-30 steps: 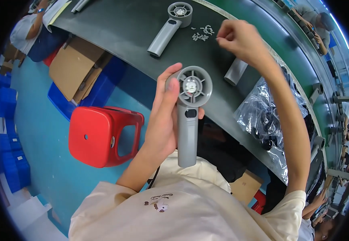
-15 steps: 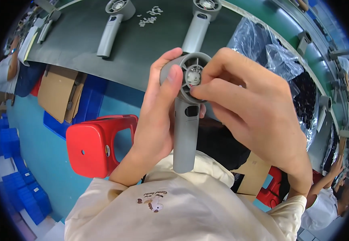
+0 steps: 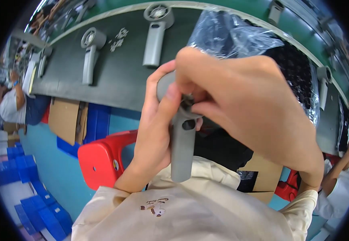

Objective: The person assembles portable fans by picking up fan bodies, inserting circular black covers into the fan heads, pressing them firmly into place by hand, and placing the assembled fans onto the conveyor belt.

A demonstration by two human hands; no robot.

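A grey handheld fan [image 3: 182,154] is held upright in front of my chest, handle pointing down. My left hand [image 3: 152,132] wraps round the fan's head from the left, its thumb lying on the near rim. Over the round opening my right hand [image 3: 255,106] is bent, thumb and fingers pinched inside the head. Whatever sits between those fingertips is hidden by the hand. Most of the fan's inside is covered too, and only a small dark part shows. A dark oval window marks the top of the handle.
Two more grey fans, one nearer [image 3: 154,44] and one farther left [image 3: 89,64], lie on the dark table [image 3: 118,80] beside small white pieces [image 3: 119,40]. Clear plastic bags [image 3: 230,34] cover black parts at right. A red stool [image 3: 98,164] stands left; co-workers sit at both sides.
My right hand has turned and closed over the fan's head, hiding the white centre that showed before. The left hand keeps its hold. The whole view has shifted, so the table's things appear farther left.
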